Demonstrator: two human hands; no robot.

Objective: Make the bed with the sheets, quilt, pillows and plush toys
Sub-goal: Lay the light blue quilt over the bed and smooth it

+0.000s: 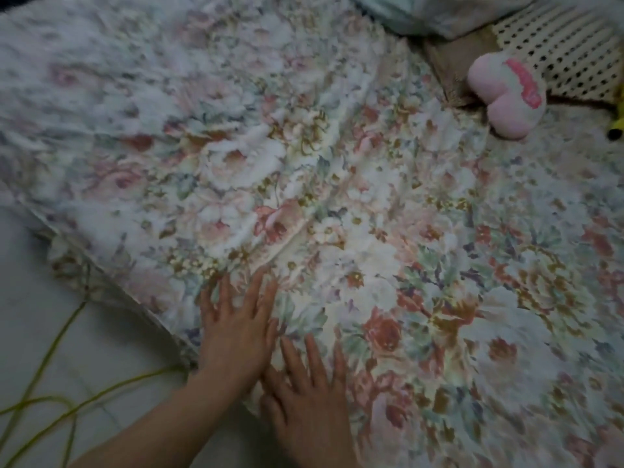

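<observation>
A floral quilt with pink and red roses lies spread over most of the bed, creased down its middle. My left hand rests flat on it near the bed's near-left edge, fingers spread. My right hand lies flat just beside it, fingers apart, its thumb side touching the left wrist. Neither hand holds anything. A pink heart-shaped plush toy sits at the upper right on the quilt's edge. A pale pillow shows at the top, and a white pillow with black dots lies at the far right.
A pale floor runs along the bed's left side, with a yellow-green cord looping across it. A brownish sheet shows between the quilt and the pillows. A small yellow object peeks in at the right edge.
</observation>
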